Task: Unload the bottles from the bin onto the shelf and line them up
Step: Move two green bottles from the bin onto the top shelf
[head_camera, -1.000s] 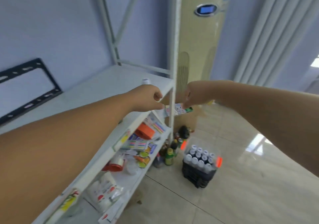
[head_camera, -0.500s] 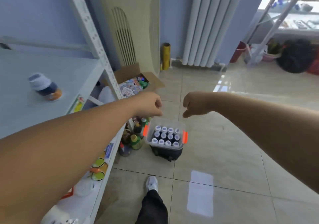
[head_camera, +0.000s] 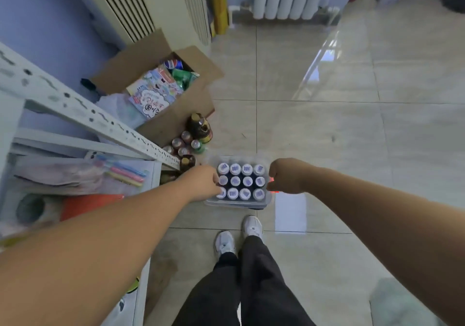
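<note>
A clear plastic bin (head_camera: 239, 203) with orange latches stands on the tiled floor just ahead of my feet. It is packed with several dark bottles (head_camera: 241, 181) with white caps. My left hand (head_camera: 201, 183) is a curled fist over the bin's left edge and covers part of the left column of caps. At the bin's right edge is my right hand (head_camera: 286, 176), also curled. Neither hand visibly holds anything; whether they touch the bin I cannot tell. The white metal shelf (head_camera: 88, 114) rises at the left.
An open cardboard box (head_camera: 176, 122) of packets sits beside the shelf, with loose bottles (head_camera: 187, 142) on the floor between it and the bin. A standing air conditioner (head_camera: 151, 6) and a yellow roll (head_camera: 220, 6) are behind. My white shoes (head_camera: 239, 237) are near the bin.
The view has swung down from the shelf top to the floor. Both fists have dropped with it and now lie over the bin's two sides.
</note>
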Demonstrator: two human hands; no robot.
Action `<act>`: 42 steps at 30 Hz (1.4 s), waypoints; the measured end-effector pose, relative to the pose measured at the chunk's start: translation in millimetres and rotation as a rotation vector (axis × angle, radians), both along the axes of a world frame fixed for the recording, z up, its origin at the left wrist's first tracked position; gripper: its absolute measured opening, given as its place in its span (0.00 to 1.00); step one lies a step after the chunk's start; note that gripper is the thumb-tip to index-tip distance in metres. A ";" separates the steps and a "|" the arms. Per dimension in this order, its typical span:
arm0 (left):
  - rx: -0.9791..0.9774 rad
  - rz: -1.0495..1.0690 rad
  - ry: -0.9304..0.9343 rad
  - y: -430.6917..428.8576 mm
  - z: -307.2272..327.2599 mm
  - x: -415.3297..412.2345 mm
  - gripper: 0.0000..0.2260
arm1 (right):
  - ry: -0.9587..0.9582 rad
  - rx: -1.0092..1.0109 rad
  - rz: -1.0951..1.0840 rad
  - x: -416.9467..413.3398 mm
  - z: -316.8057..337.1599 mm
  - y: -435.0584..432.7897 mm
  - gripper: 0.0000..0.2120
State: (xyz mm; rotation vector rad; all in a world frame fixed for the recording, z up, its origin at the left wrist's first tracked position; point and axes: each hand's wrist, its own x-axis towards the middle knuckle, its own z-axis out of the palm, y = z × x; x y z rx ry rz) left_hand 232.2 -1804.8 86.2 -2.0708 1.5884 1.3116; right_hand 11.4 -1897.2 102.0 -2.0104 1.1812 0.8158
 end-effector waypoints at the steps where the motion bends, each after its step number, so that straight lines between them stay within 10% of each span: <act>1: 0.017 0.015 -0.008 -1.4 -13.3 2.5 0.08 | -0.011 0.008 -0.012 1.6 -14.3 -3.8 0.15; 12: 0.052 0.122 -0.017 -19.3 -186.2 0.1 0.17 | -0.070 0.054 -0.086 44.5 -189.8 12.4 0.15; 26: -0.129 0.255 -0.097 -10.6 -303.5 -18.6 0.13 | -0.107 -0.413 -0.014 85.6 -324.8 39.9 0.09; 34: -0.232 0.302 -0.102 -6.9 -307.2 -21.7 0.09 | -0.147 -0.609 -0.020 82.6 -338.8 49.5 0.02; 42: -0.283 0.102 -0.088 -32.3 -185.1 1.0 0.08 | -0.123 -0.211 -0.172 76.2 -201.4 12.7 0.08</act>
